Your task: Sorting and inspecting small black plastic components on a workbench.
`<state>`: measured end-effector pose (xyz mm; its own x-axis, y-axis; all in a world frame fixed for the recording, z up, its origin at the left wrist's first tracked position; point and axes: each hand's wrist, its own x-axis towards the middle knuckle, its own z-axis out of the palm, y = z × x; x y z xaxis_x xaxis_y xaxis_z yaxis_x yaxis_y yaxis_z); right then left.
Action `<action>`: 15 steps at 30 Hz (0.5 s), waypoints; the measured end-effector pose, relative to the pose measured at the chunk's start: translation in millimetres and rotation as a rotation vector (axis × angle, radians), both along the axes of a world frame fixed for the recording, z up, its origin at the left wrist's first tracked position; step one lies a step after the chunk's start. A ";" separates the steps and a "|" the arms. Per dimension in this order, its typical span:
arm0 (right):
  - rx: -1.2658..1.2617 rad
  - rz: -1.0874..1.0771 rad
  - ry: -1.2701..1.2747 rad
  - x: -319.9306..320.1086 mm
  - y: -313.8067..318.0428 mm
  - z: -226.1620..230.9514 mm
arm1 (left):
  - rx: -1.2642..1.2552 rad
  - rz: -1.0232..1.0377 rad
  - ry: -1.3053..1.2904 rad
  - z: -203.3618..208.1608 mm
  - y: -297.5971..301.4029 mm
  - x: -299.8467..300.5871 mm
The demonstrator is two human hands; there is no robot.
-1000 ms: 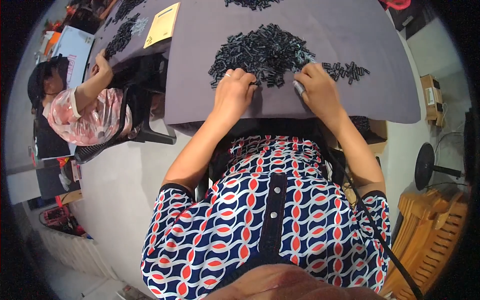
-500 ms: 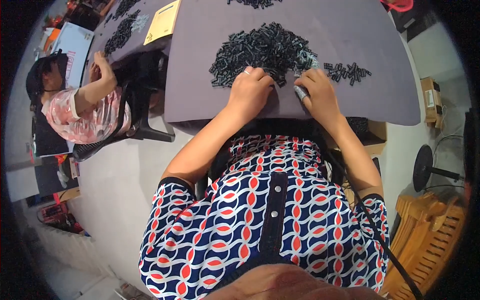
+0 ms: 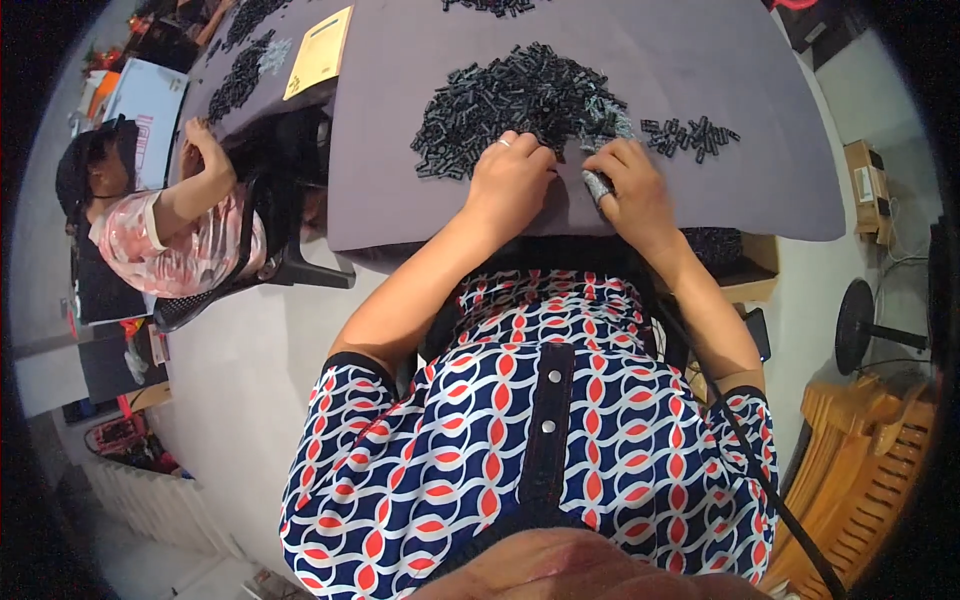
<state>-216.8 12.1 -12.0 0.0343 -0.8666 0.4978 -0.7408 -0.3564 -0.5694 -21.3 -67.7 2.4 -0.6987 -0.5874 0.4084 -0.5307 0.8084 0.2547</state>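
A wide heap of small black pieces [image 3: 495,100], short and tube-like, lies on the table in front of me. Smaller silvery pieces [image 3: 610,118] rest at the heap's right side. My left hand [image 3: 510,185], with a ring on one finger, is at the heap's near edge. Its fingers are curled, and a small dark piece shows at the fingertips. Just to its right, my right hand [image 3: 635,190] is closed by the silvery pieces, thumb wrapped in grey tape [image 3: 597,184]. Whatever its fingertips hold is hidden.
A loose cluster of black pieces [image 3: 690,136] lies right of the heap. The grey-covered table [image 3: 390,215] ends close to my body. At another table on the left, a person [image 3: 170,220] sits near a yellow booklet [image 3: 318,55]. A wooden chair [image 3: 870,450] stands at lower right.
My right hand has shifted slightly and turned a little, staying beside the silvery pieces. My left hand has moved slightly to the right. The whole view has tilted a bit.
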 end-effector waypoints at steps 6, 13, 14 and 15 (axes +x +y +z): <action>-0.027 0.004 0.006 -0.8 -0.6 -3.1 | 0.032 -0.030 0.048 4.5 1.8 19.5; -0.015 0.003 0.032 -0.4 -0.6 -4.7 | -0.020 0.032 0.151 8.1 -20.3 22.2; -0.014 -0.007 0.030 0.2 0.0 -4.0 | -0.028 0.035 0.096 10.6 -23.5 19.9; -0.016 -0.004 0.032 0.6 0.1 -4.1 | -0.037 0.038 0.041 12.7 -27.5 16.9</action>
